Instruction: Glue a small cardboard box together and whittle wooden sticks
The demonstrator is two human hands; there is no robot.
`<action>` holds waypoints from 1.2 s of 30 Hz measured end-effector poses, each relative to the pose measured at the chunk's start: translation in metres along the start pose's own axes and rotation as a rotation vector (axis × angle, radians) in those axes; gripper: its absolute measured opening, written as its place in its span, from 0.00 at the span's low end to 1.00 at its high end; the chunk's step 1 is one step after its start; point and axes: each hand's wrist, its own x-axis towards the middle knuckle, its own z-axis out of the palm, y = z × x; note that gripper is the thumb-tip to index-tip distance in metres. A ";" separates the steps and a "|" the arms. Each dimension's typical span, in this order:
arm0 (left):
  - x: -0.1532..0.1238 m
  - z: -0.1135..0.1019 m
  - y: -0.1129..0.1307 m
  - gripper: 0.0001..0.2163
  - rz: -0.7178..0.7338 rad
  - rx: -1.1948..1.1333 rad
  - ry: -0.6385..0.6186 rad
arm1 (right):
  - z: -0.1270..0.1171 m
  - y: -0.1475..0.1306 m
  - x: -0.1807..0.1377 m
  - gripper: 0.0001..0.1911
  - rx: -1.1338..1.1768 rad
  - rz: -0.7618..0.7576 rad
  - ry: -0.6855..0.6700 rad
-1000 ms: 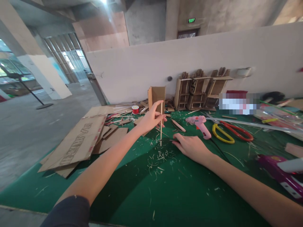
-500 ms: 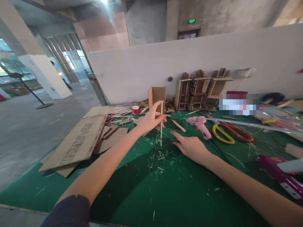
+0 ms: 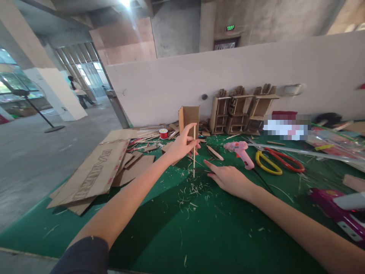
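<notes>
My left hand pinches a thin wooden stick and keeps it upright over the green table. The stick's lower end is at the table among curled wood shavings. To the right of the stick, my right hand is low over the table with its index finger pointing toward it. A thin dark blade-like piece sticks out by the right thumb; most of it is hidden. Just beyond lies a pointed wooden piece.
Flat cardboard covers the left side. A pink glue gun, scissors with yellow and red handles and a purple device are on the right. Cardboard structures and a red thread spool are at the back.
Both hands and the stick stay almost in place. In the background at left, a person has come out further from behind the pillar.
</notes>
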 end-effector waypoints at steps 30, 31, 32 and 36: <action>0.000 0.000 0.000 0.29 -0.015 0.015 -0.002 | -0.010 -0.006 0.003 0.26 -0.062 0.036 -0.069; 0.000 0.000 0.000 0.29 -0.013 0.015 0.000 | -0.010 -0.006 0.003 0.27 -0.069 0.030 -0.083; 0.000 0.000 0.000 0.29 -0.010 0.015 0.000 | -0.010 -0.007 0.003 0.27 -0.083 0.021 -0.101; 0.001 0.000 0.000 0.29 -0.007 0.020 -0.009 | -0.008 -0.009 0.001 0.30 -0.137 -0.020 -0.136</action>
